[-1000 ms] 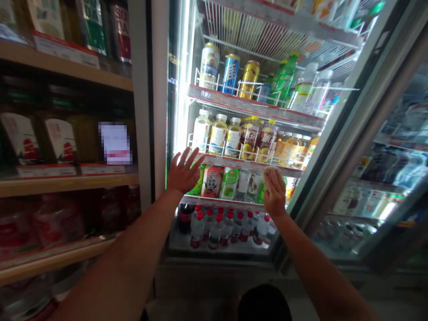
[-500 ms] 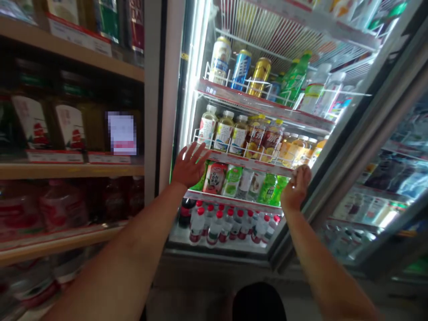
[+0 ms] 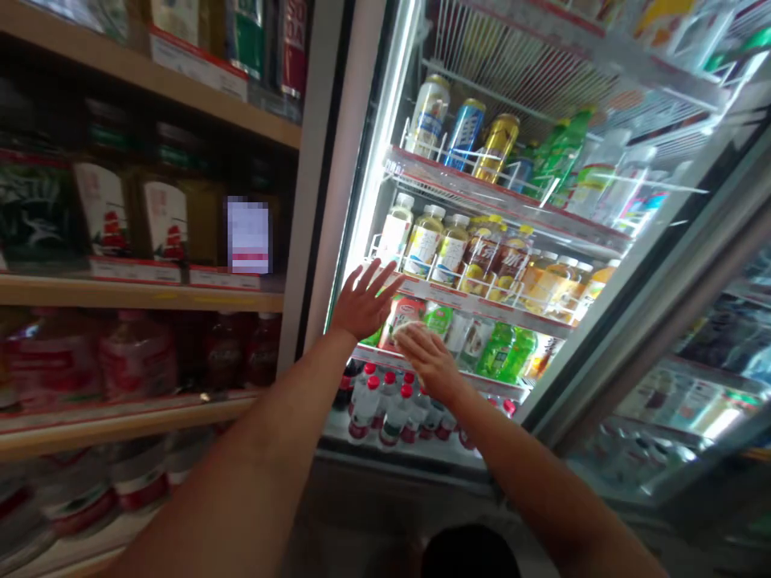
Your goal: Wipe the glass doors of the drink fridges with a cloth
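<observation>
My left hand [image 3: 366, 303] is open, fingers spread, at the left end of a fridge shelf's label strip [image 3: 487, 305]. I cannot tell whether it touches the strip. Just right of it and lower, my right hand [image 3: 429, 360] has its fingers pressed together over a small white, cloth-like piece [image 3: 405, 326], mostly hidden beneath them. This hand is in front of a red drink pack [image 3: 402, 308] and partly covers it. A green pack [image 3: 438, 318] stands to the right. Bottled teas [image 3: 425, 241] line the shelf above both hands.
Red-capped bottles [image 3: 396, 417] stand on the fridge floor. Cans [image 3: 465, 132] and green bottles [image 3: 563, 152] fill an upper shelf. The fridge's metal frame [image 3: 626, 321] runs along the right. Wooden shelves [image 3: 144, 293] with bottles are on the left.
My right hand has moved left from the right end of the label strip to beside my left hand. My left hand stays by the strip's left end. The view has shifted slightly left.
</observation>
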Demonstrator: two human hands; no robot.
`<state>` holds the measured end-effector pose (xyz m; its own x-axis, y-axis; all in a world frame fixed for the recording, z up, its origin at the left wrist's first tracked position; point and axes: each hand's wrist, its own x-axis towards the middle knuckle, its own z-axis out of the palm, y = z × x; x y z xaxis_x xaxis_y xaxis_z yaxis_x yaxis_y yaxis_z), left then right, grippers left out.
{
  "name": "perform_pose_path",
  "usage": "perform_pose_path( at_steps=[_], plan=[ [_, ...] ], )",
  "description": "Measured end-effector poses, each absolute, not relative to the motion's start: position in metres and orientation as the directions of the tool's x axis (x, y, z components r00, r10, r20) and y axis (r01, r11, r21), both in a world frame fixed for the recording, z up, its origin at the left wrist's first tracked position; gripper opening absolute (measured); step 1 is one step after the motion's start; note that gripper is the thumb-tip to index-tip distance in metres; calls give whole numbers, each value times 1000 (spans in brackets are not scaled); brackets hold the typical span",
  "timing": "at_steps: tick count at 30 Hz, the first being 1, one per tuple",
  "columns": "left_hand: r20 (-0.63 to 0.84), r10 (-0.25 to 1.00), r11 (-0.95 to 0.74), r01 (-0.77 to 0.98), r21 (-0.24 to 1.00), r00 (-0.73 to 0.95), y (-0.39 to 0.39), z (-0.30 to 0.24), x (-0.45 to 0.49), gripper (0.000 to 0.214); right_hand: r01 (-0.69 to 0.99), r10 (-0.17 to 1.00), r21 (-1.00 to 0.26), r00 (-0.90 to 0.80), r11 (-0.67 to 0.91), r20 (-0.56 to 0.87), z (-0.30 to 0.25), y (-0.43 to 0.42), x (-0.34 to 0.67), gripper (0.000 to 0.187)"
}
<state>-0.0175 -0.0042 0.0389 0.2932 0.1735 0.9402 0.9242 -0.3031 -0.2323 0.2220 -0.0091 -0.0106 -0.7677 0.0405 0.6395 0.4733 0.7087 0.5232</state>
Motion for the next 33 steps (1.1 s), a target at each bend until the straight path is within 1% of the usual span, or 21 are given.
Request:
perform_pose_path(
  at_steps=[3, 6, 7, 10, 11, 13, 15, 16, 18, 21, 23, 24, 25, 27, 30, 33],
  plan=[
    [940, 137, -265, 926, -269, 313, -4, 38, -18, 62, 341, -45, 644, -862, 685, 504, -11, -8, 222, 44],
    [938, 162, -285, 925, -252, 305, -4, 38, -18, 62, 255, -127, 735, -898, 628, 421, 31, -1, 228, 42],
    [938, 178, -296, 925, -238, 298, -4, 38, -18, 62, 266, -137, 749, -893, 607, 428, 51, 1, 229, 42],
    [934, 207, -316, 924, -217, 291, -5, 39, -18, 62, 380, -129, 737, -838, 559, 530, 126, 12, 235, 48],
    [934, 205, -313, 924, -221, 293, -5, 39, -17, 62, 429, -146, 724, -800, 541, 583, 154, 16, 238, 48],
    [935, 183, -294, 925, -242, 303, -6, 39, -17, 62, 548, -125, 649, -705, 528, 698, 208, 27, 246, 46],
    [937, 165, -269, 928, -258, 308, -6, 39, -17, 61, 672, -106, 524, -559, 523, 823, 255, 38, 259, 45],
    [937, 164, -264, 929, -259, 308, -5, 39, -17, 61, 724, -114, 454, -468, 520, 877, 273, 44, 267, 45],
    [937, 171, -269, 929, -253, 304, -5, 38, -18, 61, 785, -149, 339, -307, 520, 940, 296, 56, 281, 47],
    [938, 167, -275, 928, -252, 304, -3, 38, -18, 63, 801, -185, 239, -162, 549, 969, 298, 65, 291, 48],
    [939, 157, -270, 928, -257, 306, -3, 38, -18, 64, 804, -193, 219, -133, 553, 972, 285, 62, 290, 47],
    [938, 159, -269, 928, -258, 307, -3, 38, -18, 64, 809, -192, 229, -146, 542, 970, 276, 58, 288, 47],
    [938, 163, -269, 928, -258, 307, -3, 38, -18, 64, 812, -183, 254, -184, 525, 966, 267, 52, 286, 47],
    [938, 166, -275, 928, -251, 303, -2, 38, -18, 63, 797, -134, 340, -317, 499, 939, 249, 41, 280, 49],
    [941, 163, -283, 928, -243, 296, -1, 38, -18, 63, 716, -42, 455, -514, 530, 857, 228, 29, 276, 52],
    [943, 147, -281, 927, -248, 297, 0, 39, -17, 63, 630, -36, 516, -613, 580, 789, 209, 28, 276, 53]
  ],
)
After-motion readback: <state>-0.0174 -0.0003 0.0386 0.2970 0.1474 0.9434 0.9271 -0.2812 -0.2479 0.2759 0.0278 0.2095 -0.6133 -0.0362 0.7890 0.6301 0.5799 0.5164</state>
